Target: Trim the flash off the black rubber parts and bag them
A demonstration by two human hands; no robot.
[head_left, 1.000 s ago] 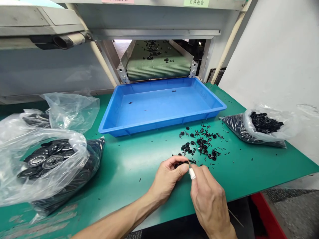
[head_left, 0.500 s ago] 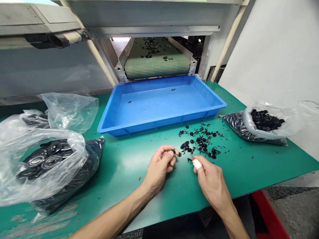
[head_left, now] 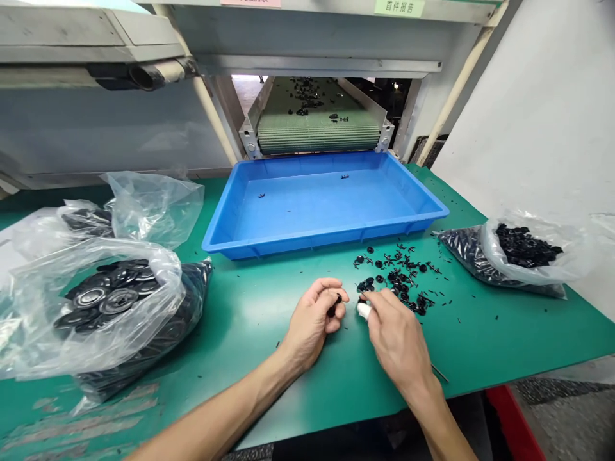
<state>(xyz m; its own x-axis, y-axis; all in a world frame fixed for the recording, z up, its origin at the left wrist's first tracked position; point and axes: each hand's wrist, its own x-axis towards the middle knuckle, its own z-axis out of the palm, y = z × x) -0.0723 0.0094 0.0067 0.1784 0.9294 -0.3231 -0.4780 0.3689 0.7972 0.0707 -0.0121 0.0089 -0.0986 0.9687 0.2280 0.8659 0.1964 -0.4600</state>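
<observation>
My left hand (head_left: 314,320) is closed, fingers curled round small black plastic parts (head_left: 335,306) that show between thumb and fingertips. Just right of it, my right hand (head_left: 396,333) is closed too, with white tape on one fingertip. A thin metal rod-like tool (head_left: 439,373) passes through its grip, the back end sticking out by the wrist; what kind it is I cannot tell. Its fingertips touch or nearly touch a small black piece at the near-left edge of a scattered pile of black plastic parts (head_left: 398,278).
A blue tray (head_left: 307,246) with a few tiny pieces stands below a green conveyor belt (head_left: 317,137) carrying black parts. Plastic bags of black parts lie left (head_left: 173,326) and right (head_left: 466,253) on the green table (head_left: 250,365). A red bin (head_left: 514,422) shows below the edge.
My hands worked together, then moved apart, the left one keeping its black parts. The right hand has since shifted slightly left to the pile's near edge. The camera view has swung a little.
</observation>
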